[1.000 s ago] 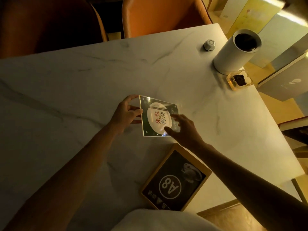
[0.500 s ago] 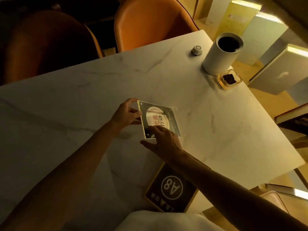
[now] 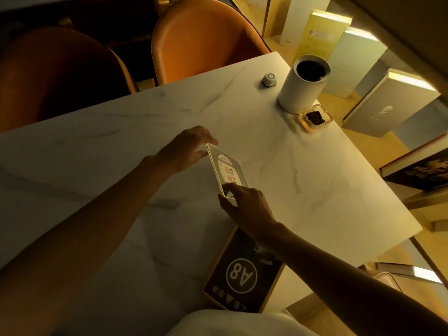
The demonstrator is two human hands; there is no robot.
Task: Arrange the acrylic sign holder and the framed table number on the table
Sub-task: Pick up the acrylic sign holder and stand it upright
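Nearest, at the near edge of the marble table (image 3: pixel 315 190), lies flat the framed table number (image 3: pixel 242 275), marked A8, partly under the right forearm, touched by no hand. A little farther, around the table's middle, stands the acrylic sign holder (image 3: pixel 226 169), raised on one edge and tilted, between the two hands. Right hand (image 3: pixel 249 207) pinching its near corner with thumb and fingers; left hand (image 3: pixel 184 150) closed lightly on its far top corner, fingers curled over the edge. Probably the step in hand: setting the holder upright and turning it into place. Next move likely needs a steady base and a gentle release, then a reach back for the frame. Farthest, at the far right corner, a white cylinder (image 3: pixel 303 86), a small ashtray (image 3: pixel 315 118) just beside it, and a little white button (image 3: pixel 269 80).
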